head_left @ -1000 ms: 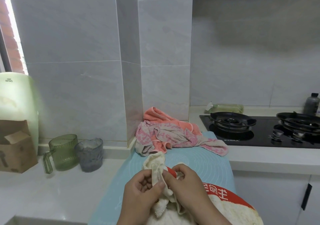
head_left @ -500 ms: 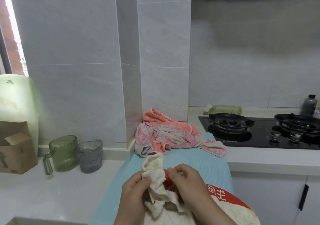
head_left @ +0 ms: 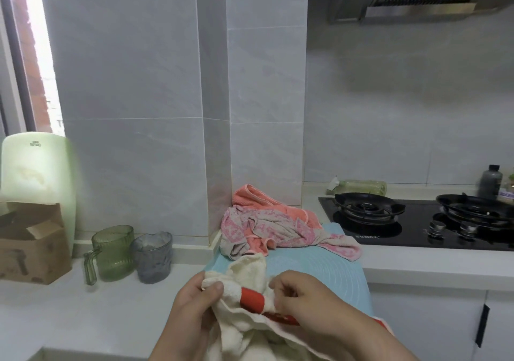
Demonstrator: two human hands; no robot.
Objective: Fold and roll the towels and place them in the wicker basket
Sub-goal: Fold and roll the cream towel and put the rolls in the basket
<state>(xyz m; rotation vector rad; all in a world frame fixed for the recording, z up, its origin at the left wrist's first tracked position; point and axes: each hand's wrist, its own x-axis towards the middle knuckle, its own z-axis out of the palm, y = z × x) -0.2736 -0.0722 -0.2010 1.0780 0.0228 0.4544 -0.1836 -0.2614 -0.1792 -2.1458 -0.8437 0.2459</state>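
My left hand [head_left: 194, 308] pinches the towel [head_left: 247, 270] by its edge. Past the red stripe [head_left: 251, 300], my right hand [head_left: 314, 302] pinches the same hem above the mat's [head_left: 319, 266] near edge, hunting a corner, I judge. The heap [head_left: 278, 230] waits at its far edge.

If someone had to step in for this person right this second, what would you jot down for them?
Left hand: pinches a corner of the cream towel with thumb and fingers.
Right hand: pinches the same towel's edge beside its red band.
Pink and coral towels: a crumpled heap at the far end of the blue mat, against the wall.
Done: nothing visibly folded or rolled.
Left: spread, fold and roll the cream towel, then the heap; the wicker basket is not in view.
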